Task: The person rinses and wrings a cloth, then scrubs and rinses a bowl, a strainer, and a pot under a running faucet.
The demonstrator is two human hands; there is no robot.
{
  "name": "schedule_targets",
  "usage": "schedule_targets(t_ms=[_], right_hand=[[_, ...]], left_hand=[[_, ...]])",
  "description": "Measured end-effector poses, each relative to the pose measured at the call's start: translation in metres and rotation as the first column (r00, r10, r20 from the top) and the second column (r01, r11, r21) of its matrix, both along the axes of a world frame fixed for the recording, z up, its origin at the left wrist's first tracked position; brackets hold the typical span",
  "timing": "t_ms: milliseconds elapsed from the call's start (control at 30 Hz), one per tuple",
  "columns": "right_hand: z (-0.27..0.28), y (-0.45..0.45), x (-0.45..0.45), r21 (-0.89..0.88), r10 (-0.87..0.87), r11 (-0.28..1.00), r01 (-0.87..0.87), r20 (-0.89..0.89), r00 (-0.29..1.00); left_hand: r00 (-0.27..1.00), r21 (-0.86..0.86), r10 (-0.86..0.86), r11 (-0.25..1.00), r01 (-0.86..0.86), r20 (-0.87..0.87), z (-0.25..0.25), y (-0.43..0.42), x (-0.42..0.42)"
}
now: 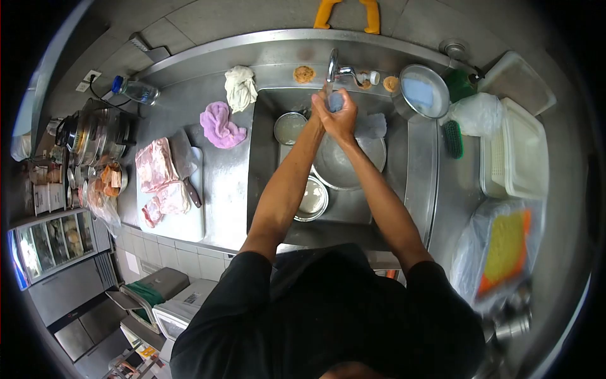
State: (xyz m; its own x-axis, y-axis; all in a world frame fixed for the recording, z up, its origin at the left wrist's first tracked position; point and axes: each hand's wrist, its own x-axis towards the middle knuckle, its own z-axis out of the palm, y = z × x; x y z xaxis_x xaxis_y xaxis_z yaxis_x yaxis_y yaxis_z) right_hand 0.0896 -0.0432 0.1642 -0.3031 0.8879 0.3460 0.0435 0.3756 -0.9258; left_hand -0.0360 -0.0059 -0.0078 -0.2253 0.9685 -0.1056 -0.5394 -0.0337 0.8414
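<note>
Both hands are together over the steel sink (pixel 271 221), right under the faucet (pixel 332 63). A small blue thing (pixel 335 102), perhaps a sponge, shows between them. My left hand (pixel 320 114) lies against it from the left, its fingers partly hidden. Curled around it from the right is my right hand (pixel 344 117). Below them in the sink sit a large round steel bowl (pixel 347 167), a smaller bowl of cloudy liquid (pixel 312 199) and a round strainer or bowl (pixel 290 129). A translucent piece (pixel 372 126) rests at the large bowl's upper edge.
Left of the sink lie a purple cloth (pixel 221 126), a white cloth (pixel 240 88), and a white board (pixel 189 221) with raw meat (pixel 156 165) and a cleaver (pixel 183 153). To the right are a steel pot (pixel 437 110), a green brush (pixel 453 139) and white tubs (pixel 527 151).
</note>
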Motion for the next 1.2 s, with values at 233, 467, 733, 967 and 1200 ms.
schedule_targets(t_ms=[233, 467, 733, 967, 1200], right_hand=[[-0.010, 0.034, 0.014, 0.188, -0.153, 0.971, 0.146, 0.026, 0.988], [-0.008, 0.051, 0.007, 0.281, 0.048, 0.957, -0.067, 0.072, 0.996], [-0.030, 0.092, 0.002, 0.212, 0.292, 0.922, -0.323, 0.164, 0.942], [-0.044, 0.106, 0.086, -0.338, 0.699, 0.714, -0.614, 0.405, 0.590], [-0.108, 0.067, 0.023, -0.278, 0.081, 0.935, -0.220, -0.434, 0.897]], left_hand=[[0.979, -0.045, 0.200, 0.979, -0.198, 0.038, 0.035, -0.008, 0.038], [0.931, -0.083, 0.190, 0.971, -0.226, -0.311, 0.104, -0.036, 0.050], [0.959, -0.339, -0.125, 0.940, 0.032, -0.255, 0.156, -0.085, 0.009], [0.886, -0.040, 0.211, 0.968, -0.249, -0.413, 0.184, -0.099, -0.018], [0.936, -0.101, 0.325, 0.944, -0.313, 0.136, 0.129, -0.067, 0.000]])
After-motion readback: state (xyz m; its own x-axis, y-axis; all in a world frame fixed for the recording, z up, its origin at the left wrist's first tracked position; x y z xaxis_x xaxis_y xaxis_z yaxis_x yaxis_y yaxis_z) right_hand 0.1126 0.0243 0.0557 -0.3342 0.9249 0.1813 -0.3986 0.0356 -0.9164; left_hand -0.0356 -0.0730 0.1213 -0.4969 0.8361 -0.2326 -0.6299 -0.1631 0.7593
